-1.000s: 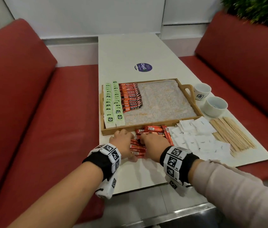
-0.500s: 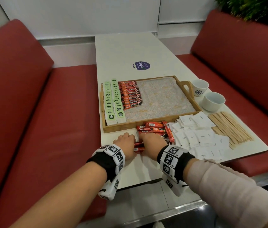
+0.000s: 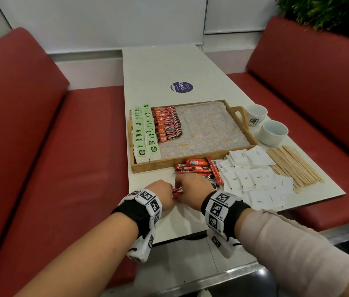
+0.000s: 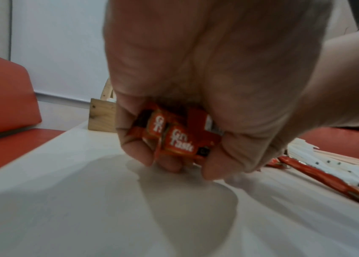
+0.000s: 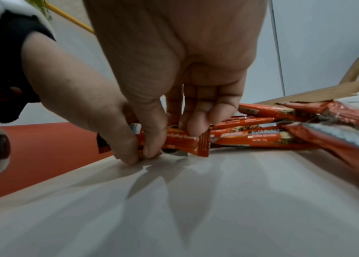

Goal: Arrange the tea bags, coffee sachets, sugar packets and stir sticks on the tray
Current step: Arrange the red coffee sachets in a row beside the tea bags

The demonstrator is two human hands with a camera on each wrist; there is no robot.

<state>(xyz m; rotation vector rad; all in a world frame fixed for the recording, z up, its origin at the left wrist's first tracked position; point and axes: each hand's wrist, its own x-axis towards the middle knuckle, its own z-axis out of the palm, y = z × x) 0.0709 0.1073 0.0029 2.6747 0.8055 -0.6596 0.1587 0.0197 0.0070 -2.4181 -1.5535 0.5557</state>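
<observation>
A wooden tray [image 3: 192, 162] holds two rows of green tea bags [image 3: 145, 129] and a row of red coffee sachets [image 3: 168, 125] at its left end. Both hands meet just in front of the tray over a small bundle of coffee sachets [image 4: 180, 140]. My left hand [image 3: 161, 195] grips one end of the bundle with curled fingers. My right hand [image 3: 191, 189] pinches the other end [image 5: 182, 142] between thumb and fingers. More loose sachets [image 3: 199, 167] lie beyond my right hand. White sugar packets [image 3: 252, 179] and wooden stir sticks [image 3: 293, 166] lie to the right.
Two white cups [image 3: 273, 132] stand right of the tray's handle. A round purple sticker [image 3: 181, 87] sits on the table beyond the tray. Red bench seats [image 3: 40, 146] flank the narrow white table [image 3: 190, 221], whose near edge lies just under my wrists.
Both hands have drawn back from the tray's front edge toward me, closing together on a bundle of sachets. The loose pile stays where it was.
</observation>
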